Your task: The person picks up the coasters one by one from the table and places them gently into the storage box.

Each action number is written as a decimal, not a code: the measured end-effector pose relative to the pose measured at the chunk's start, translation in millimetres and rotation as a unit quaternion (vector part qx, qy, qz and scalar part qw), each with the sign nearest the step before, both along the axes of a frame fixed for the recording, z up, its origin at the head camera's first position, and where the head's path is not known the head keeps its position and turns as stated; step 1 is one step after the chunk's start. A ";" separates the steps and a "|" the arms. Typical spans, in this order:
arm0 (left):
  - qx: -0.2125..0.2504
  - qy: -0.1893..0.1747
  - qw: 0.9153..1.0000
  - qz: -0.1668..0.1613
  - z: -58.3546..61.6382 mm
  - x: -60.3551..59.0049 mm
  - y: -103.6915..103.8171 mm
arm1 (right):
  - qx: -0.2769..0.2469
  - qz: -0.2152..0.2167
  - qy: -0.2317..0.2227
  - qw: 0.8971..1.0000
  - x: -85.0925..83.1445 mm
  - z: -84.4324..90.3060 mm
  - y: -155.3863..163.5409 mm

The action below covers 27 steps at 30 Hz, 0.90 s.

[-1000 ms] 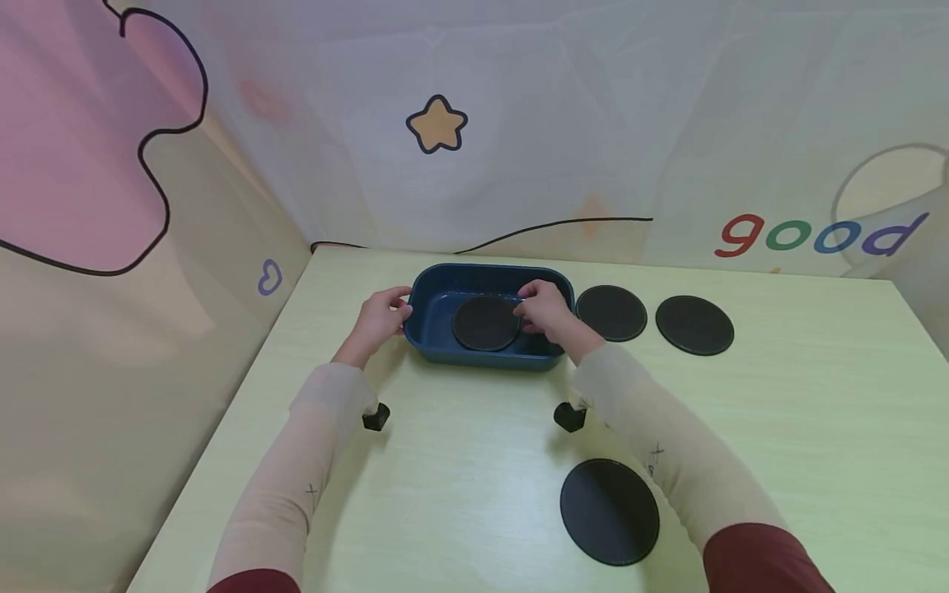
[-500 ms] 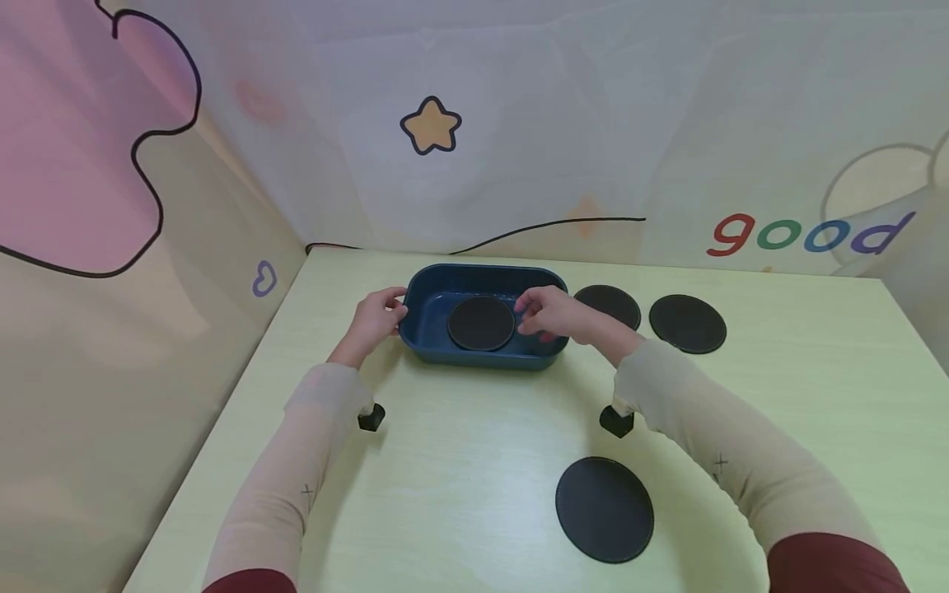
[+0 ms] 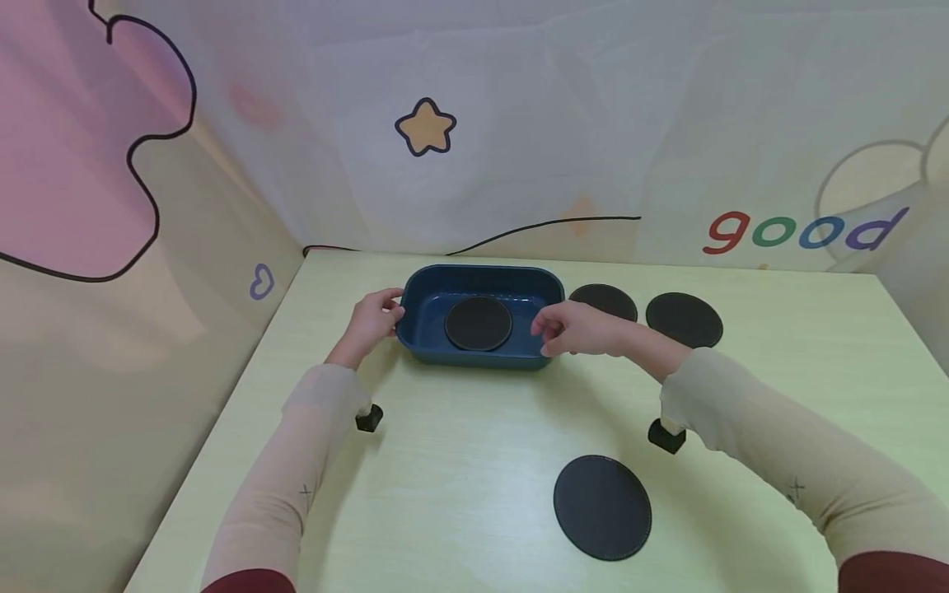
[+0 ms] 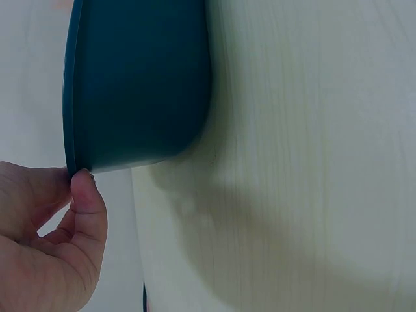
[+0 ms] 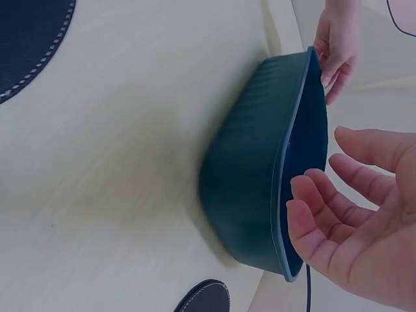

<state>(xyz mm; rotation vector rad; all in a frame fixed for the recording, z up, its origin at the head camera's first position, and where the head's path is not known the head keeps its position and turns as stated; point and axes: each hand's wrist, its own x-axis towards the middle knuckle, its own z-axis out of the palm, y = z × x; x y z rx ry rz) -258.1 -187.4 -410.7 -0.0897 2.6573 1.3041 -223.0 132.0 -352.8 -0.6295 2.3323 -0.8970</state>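
Observation:
A dark blue tray (image 3: 430,338) stands at the back of the pale table, with one black round coaster (image 3: 478,324) lying flat in it. My left hand (image 3: 389,311) grips the tray's left rim; in the left wrist view the thumb (image 4: 88,195) rests against the rim of the tray (image 4: 136,84). My right hand (image 3: 550,333) hovers just off the tray's right end, fingers relaxed and spread, holding nothing. In the right wrist view the right hand (image 5: 325,208) is beside the tray (image 5: 250,175), and the left hand (image 5: 338,45) shows at the far end.
Two more black coasters (image 3: 603,300) (image 3: 684,319) lie to the right of the tray, and a third (image 3: 602,507) lies near the table's front. Printed fabric walls close off the back and left. The table (image 3: 460,461) is bare wood between the tray and me.
My right hand has let go of the coaster, which now lies flat in the tray, and has drawn back to the right, out over the tray's rim. The left hand has stayed put.

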 end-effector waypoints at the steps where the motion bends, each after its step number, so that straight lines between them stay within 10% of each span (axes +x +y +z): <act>1: -0.001 0.001 1.000 0.000 0.2 0.3 0.0 | 0.000 0.008 0.004 1.000 2.5 0.5 1.3; 27: -0.017 -0.002 1.000 0.000 0.4 -0.7 1.8 | 0.057 0.108 0.020 0.992 47.8 -21.7 27.3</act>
